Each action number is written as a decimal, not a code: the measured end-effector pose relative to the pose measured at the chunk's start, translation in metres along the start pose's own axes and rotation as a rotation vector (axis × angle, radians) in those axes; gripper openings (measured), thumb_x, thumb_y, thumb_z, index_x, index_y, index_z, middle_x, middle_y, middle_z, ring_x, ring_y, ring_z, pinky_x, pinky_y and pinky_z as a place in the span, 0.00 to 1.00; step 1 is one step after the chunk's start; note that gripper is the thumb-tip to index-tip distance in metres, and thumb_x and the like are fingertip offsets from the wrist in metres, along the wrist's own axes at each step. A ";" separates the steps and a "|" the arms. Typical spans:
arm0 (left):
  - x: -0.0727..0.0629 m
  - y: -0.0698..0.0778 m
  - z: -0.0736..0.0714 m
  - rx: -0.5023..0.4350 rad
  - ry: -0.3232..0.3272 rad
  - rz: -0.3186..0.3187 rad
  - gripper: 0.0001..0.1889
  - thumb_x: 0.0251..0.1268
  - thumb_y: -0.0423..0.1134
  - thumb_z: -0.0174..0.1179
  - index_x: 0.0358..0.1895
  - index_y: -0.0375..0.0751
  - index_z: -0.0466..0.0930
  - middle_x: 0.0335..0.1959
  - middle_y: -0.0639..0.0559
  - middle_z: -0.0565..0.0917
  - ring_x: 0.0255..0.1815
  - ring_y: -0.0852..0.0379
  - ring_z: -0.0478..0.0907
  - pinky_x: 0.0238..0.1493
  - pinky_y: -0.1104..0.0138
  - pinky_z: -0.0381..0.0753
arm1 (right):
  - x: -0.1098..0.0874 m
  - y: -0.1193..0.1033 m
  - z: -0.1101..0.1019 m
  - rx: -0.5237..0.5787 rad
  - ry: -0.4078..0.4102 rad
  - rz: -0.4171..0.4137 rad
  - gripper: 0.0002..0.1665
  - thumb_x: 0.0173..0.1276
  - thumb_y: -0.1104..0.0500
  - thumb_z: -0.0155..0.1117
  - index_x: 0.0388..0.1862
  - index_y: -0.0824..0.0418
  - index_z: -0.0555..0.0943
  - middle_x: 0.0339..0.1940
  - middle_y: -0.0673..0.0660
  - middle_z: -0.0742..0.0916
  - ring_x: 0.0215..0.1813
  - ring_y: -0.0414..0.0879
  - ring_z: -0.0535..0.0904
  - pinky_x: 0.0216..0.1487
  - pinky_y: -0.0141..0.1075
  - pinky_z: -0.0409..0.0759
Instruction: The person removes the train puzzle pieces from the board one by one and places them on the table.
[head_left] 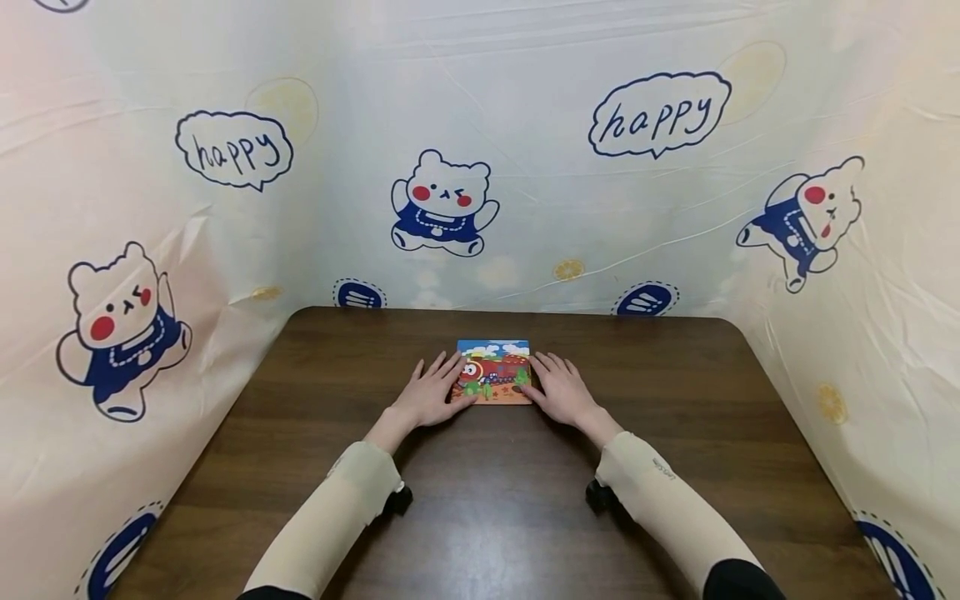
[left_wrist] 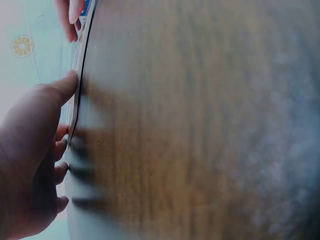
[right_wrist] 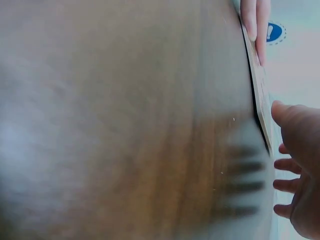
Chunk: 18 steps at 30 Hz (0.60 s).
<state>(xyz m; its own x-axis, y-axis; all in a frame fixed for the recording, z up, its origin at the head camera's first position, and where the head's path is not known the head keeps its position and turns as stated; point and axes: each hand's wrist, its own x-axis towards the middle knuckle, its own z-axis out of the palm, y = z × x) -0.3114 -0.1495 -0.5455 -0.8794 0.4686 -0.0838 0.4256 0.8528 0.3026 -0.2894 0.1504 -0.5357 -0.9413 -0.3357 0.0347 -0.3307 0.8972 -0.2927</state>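
Note:
A thin, square picture board [head_left: 492, 383] lies flat on the brown table, printed with blue sky, clouds, a red cartoon figure and green plants. My left hand [head_left: 432, 396] rests at its left side, fingers spread forward and thumb on the near left corner. On the opposite side, my right hand [head_left: 561, 392] lies with fingers extended along the right edge and its thumb at the near right part. In the left wrist view the board's pale edge [left_wrist: 76, 107] shows beside the thumb. The right wrist view shows the fingers loosely spread near the board [right_wrist: 260, 95].
The wood-grain table [head_left: 487, 500] spreads around the board on every side. A pale curtain [head_left: 540, 217] printed with bears and the word "happy" stands behind it and at both sides. Dark straps [head_left: 399, 500] sit under the light sleeves.

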 end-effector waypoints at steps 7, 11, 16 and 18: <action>0.000 0.001 -0.002 0.000 -0.010 -0.010 0.49 0.81 0.72 0.51 0.92 0.47 0.50 0.94 0.45 0.50 0.95 0.36 0.45 0.90 0.31 0.44 | 0.017 0.000 0.000 0.062 0.014 -0.024 0.41 0.87 0.43 0.61 0.86 0.66 0.68 0.86 0.68 0.73 0.89 0.66 0.65 0.88 0.66 0.62; 0.000 0.002 0.000 0.029 -0.009 -0.017 0.48 0.82 0.71 0.51 0.92 0.49 0.49 0.94 0.47 0.49 0.95 0.38 0.45 0.90 0.32 0.45 | 0.029 -0.003 0.003 0.093 0.016 -0.043 0.40 0.86 0.44 0.62 0.85 0.66 0.69 0.86 0.67 0.74 0.88 0.65 0.65 0.88 0.65 0.62; 0.001 0.004 0.000 0.022 -0.003 -0.019 0.48 0.82 0.70 0.52 0.92 0.48 0.50 0.94 0.46 0.50 0.95 0.37 0.46 0.90 0.32 0.46 | 0.040 -0.003 0.006 0.100 0.031 -0.051 0.36 0.86 0.46 0.63 0.82 0.66 0.73 0.83 0.68 0.77 0.87 0.65 0.68 0.86 0.66 0.66; 0.000 0.005 -0.001 0.020 -0.003 -0.019 0.48 0.82 0.70 0.52 0.92 0.48 0.50 0.94 0.46 0.50 0.95 0.37 0.46 0.90 0.32 0.47 | 0.043 -0.003 0.006 0.094 0.044 -0.053 0.35 0.86 0.47 0.63 0.81 0.67 0.75 0.82 0.68 0.78 0.86 0.65 0.69 0.85 0.66 0.67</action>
<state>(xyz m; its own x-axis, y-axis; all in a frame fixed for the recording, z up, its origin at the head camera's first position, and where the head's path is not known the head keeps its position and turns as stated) -0.3098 -0.1451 -0.5433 -0.8868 0.4530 -0.0919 0.4132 0.8661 0.2814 -0.3284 0.1319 -0.5394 -0.9253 -0.3675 0.0936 -0.3745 0.8466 -0.3781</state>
